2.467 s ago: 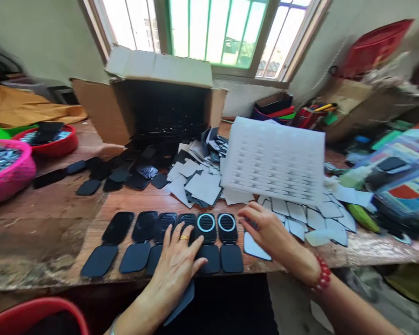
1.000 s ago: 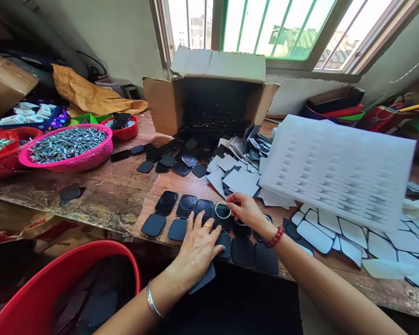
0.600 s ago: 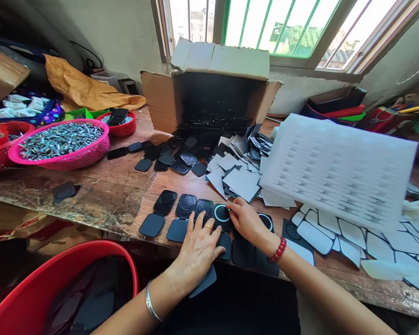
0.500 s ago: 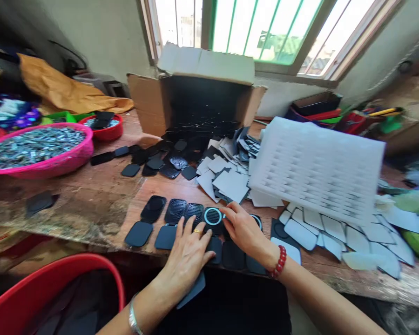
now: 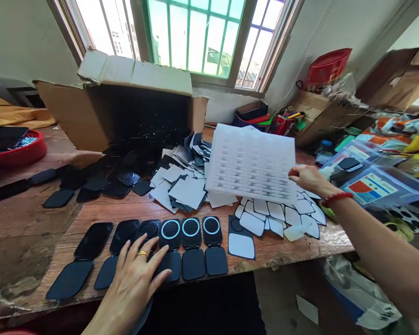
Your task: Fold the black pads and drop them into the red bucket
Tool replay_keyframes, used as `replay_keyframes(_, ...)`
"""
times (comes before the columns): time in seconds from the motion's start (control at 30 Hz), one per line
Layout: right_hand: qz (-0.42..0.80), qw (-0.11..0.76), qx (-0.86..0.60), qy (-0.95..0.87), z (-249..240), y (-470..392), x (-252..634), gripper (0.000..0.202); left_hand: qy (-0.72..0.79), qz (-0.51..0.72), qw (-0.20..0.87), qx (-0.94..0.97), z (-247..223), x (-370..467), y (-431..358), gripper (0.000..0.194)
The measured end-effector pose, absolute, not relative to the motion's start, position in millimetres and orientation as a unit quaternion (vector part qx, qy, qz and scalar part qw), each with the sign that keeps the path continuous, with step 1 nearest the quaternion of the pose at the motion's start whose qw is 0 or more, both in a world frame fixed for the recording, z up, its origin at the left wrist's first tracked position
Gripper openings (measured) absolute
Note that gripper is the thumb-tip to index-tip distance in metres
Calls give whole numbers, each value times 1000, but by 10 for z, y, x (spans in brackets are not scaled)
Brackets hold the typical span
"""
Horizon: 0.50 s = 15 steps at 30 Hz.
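My left hand [image 5: 138,272] lies with spread fingers over the row of opened black hinged cases, touching those in the middle. Three cases to its right carry a white ring, among them the end case [image 5: 212,227]. The leftmost case [image 5: 93,239] has no white ring. My right hand [image 5: 309,179] pinches the right edge of a white sheet [image 5: 251,160] with rows of faint bumps. Whether a small piece is between its fingertips is too small to tell. A dark card with a white rounded panel [image 5: 241,245] lies right of the cases.
Behind the cases stands an open cardboard box [image 5: 192,111], with loose black cases [image 5: 117,188] before it. White and grey paper pieces [image 5: 186,190] are heaped beside the sheet. White rounded stickers [image 5: 253,223] lie under its front edge. A clear plastic box [image 5: 377,188] is at right.
My right hand has left the cases and moved right to the sheet's edge. One more white-ringed case now shows uncovered. My left hand stays over the row, and the view has turned right.
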State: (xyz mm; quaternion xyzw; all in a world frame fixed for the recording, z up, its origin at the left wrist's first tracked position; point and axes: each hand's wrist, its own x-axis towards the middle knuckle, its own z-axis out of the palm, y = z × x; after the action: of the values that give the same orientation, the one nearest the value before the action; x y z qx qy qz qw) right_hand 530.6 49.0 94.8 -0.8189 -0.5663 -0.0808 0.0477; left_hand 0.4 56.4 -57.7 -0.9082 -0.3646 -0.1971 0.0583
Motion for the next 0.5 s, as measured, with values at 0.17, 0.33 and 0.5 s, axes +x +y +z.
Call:
replay_keyframes(0.17, -73, 13, -803, -591, 758, 429, 5459, 10, -366, -189, 64, -909, -505, 20, 562, 31)
replay_keyframes(0.33, -103, -37, -771, -627, 668, 425, 5444, 7, -386, -163, 45, -907, -388, 50, 516, 32)
replay_keyframes(0.5, -138, -88, -740, -653, 674, 394, 5306, 15, -411, -172, 11, -895, -368, -28, 511, 30)
